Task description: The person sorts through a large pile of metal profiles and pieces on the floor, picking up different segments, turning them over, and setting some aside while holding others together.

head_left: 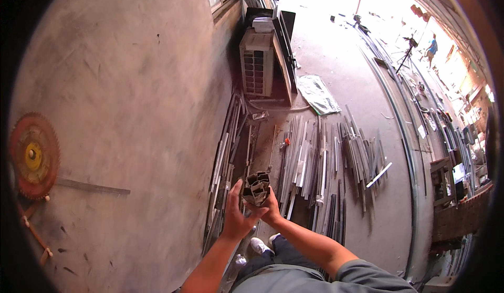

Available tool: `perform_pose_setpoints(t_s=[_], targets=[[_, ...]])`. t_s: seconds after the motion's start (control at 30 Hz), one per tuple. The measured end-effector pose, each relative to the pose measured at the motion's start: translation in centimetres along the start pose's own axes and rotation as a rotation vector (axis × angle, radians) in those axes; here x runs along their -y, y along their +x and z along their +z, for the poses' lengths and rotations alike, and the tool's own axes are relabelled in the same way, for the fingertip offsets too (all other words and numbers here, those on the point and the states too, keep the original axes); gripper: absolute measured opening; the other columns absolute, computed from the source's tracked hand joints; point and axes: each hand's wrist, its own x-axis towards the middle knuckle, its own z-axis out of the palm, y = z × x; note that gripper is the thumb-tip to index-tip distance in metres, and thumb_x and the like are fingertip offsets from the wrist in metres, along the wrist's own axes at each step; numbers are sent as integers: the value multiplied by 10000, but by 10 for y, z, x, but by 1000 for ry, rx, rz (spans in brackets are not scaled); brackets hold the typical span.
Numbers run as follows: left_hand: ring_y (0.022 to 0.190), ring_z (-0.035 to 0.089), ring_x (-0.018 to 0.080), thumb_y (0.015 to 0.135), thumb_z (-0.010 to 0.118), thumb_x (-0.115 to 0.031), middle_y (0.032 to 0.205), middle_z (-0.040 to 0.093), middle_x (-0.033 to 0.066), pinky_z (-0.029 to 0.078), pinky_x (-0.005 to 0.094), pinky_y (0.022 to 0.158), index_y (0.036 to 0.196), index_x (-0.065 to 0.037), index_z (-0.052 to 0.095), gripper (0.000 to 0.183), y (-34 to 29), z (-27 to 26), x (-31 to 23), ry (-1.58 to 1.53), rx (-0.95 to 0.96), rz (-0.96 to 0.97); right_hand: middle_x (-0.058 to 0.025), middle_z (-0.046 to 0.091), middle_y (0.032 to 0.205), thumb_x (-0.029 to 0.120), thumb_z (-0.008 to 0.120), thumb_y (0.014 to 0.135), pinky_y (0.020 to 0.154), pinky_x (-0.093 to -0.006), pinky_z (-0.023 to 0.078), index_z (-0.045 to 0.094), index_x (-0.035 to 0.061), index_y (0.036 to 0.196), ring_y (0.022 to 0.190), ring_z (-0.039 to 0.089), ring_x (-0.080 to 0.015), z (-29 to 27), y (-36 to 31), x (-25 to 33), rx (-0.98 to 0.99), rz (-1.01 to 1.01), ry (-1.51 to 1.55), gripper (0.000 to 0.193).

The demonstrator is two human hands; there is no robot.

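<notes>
The left hand (pixel 240 217) and right hand (pixel 271 209) grip a bundle of hollow bars (pixel 256 189), perhaps metal, from both sides, likely so none slip out. It is up above the floor (pixel 386 188), near the wall's (pixel 136 98) bottom edge; long strips (pixel 301 169) lie beyond.

Both forearms (pixel 211 264) converge ahead, the left hand (pixel 240 219) spread, the right hand (pixel 271 209) curled close beside it.

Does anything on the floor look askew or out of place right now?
Yes, mildly: a pale strip slants across the general run of the bars beside it, at the right edge of a fanned-out pile of bars. A rumpled white sheet also lies loose on the floor.
</notes>
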Motion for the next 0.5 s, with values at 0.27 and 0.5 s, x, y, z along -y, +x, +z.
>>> perform_pose_setpoints(t_s=[0.27, 0.5], targets=[[1092, 658, 200, 716, 954, -297, 1192, 663, 113, 535, 358, 957, 1315, -21, 537, 780, -9, 6, -4, -138, -12, -208, -261, 471, 1435, 159, 815, 729, 1127, -474, 401, 288, -25, 1526, 1334, 465, -448, -3, -27, 14, 122, -101, -203, 973], [1118, 677, 216, 762, 895, -171, 1244, 668, 132, 549, 359, 974, 1356, -48, 489, 730, -36, -16, -3, -318, 40, -113, -230, 477, 1429, 163, 846, 690, 1135, -480, 400, 339, 38, 1531, 1326, 479, -428, -35, -45, 42, 307, -154, -141, 990]])
